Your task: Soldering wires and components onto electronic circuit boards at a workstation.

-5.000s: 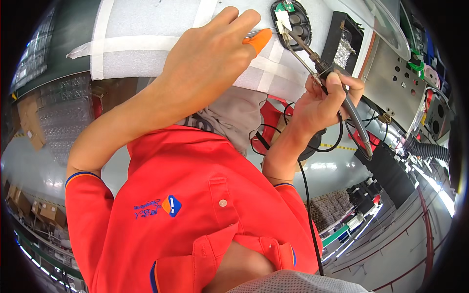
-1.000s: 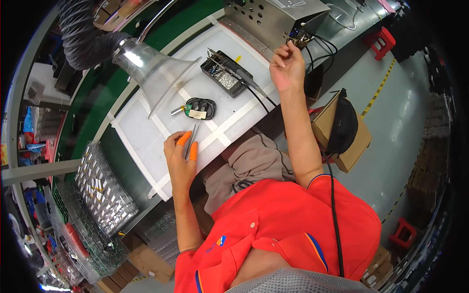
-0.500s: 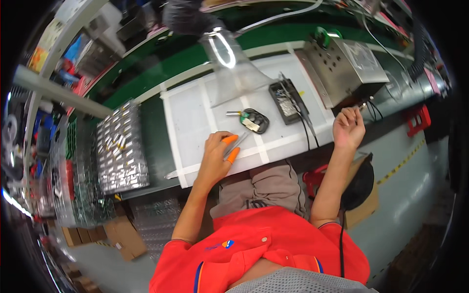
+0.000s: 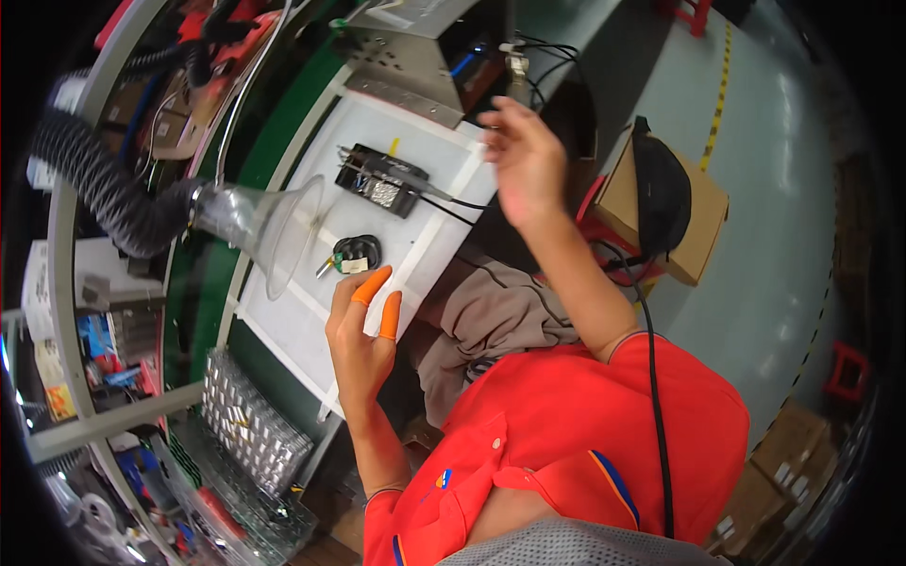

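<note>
My left hand [image 4: 363, 325] rests at the white work mat's [image 4: 293, 344] near edge, with orange finger cots on thumb and index finger. Those two fingers are apart, and I see nothing between them. Just beyond the fingertips lies a small black rounded device [image 4: 363, 247] with a green piece and a short cylindrical cell at its side. My right hand [image 4: 527, 165] is raised beside the mat's right end, close to a metal box [image 4: 415, 57]. Its fingers are partly curled and blurred; whether they hold anything is unclear. Past the device sits a black tray holding a pen-like tool [image 4: 382, 179] with cables.
A clear funnel hood [image 4: 269, 231] on a grey corrugated hose hangs over the mat's far side. Clear trays of small cells [image 4: 250, 424] stand at lower left. Cables and a metal fitting [image 4: 516, 66] hang at the metal box. A cardboard box with a black bag [image 4: 661, 193] is at right.
The view has swung to the right, so the bench appears turned. A clear strip-like thing at my left hand no longer shows. My right hand's fingers have blurred with motion.
</note>
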The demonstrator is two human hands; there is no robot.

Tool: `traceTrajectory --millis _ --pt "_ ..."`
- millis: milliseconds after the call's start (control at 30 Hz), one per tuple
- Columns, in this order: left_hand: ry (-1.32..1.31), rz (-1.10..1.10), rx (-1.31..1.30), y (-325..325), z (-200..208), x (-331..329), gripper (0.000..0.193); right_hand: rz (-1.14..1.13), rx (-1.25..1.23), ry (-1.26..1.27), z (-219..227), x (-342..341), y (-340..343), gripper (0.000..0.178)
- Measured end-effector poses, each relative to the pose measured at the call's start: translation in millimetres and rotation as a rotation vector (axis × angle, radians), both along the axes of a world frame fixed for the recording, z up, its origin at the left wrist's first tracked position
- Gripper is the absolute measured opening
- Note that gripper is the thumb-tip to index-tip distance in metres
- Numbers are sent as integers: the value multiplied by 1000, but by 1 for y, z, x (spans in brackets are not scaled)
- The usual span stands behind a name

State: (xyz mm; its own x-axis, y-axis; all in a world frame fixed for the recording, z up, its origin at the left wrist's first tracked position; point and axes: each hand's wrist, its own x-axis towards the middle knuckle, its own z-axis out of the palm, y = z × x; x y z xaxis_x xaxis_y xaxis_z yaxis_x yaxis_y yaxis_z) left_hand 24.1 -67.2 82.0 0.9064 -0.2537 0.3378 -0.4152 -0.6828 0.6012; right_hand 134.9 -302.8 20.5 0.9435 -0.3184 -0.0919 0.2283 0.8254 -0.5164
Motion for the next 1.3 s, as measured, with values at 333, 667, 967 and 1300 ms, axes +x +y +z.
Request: traceTrajectory --millis 333,667,967,1300 --pt "-146 -202 -113 -137 16 107 61 -470 -793 -132 -26 31 42 60" --pt "-84 -259 -348 -213 10 137 44 -609 -1007 -214 -49 88 43 36" --pt "-321 -234 25 -217 45 139 39 -703 -1527 -66 34 99 -18 26" --pt "-390 49 93 -157 107 321 29 -825 -1612 48 28 156 -27 3"
